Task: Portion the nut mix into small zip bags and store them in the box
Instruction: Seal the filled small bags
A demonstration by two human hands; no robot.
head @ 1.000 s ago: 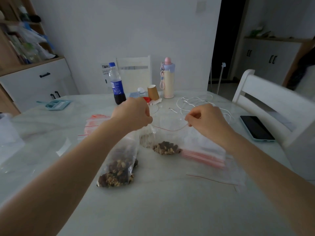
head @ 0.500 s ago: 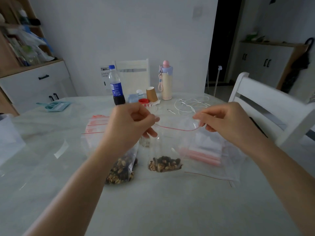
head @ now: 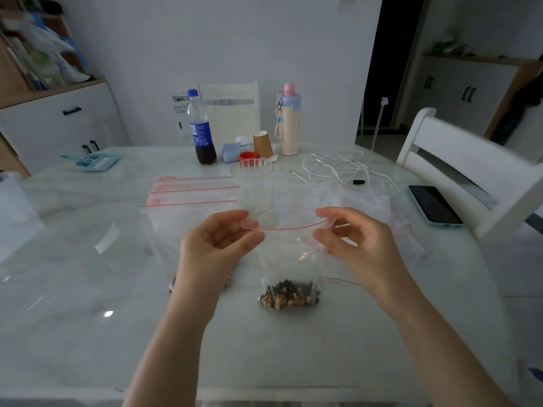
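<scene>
Small zip bag [head: 289, 259] now lifted nearer, its mouth spread wider | left hand [head: 219, 245], right hand [head: 357, 242] pinch rim ends | nut mix [head: 288, 296] at bottom, above counter [head: 88, 304]

A small zip bag [head: 289, 259] is held above the counter [head: 88, 304] middle; a phone [head: 434, 204] lies near its right edge, bottles [head: 202, 127] at its far edge

Dim, bluish indoor light, glare spots on the table [head: 88, 289], wide-angle bending and blur at edges.
</scene>
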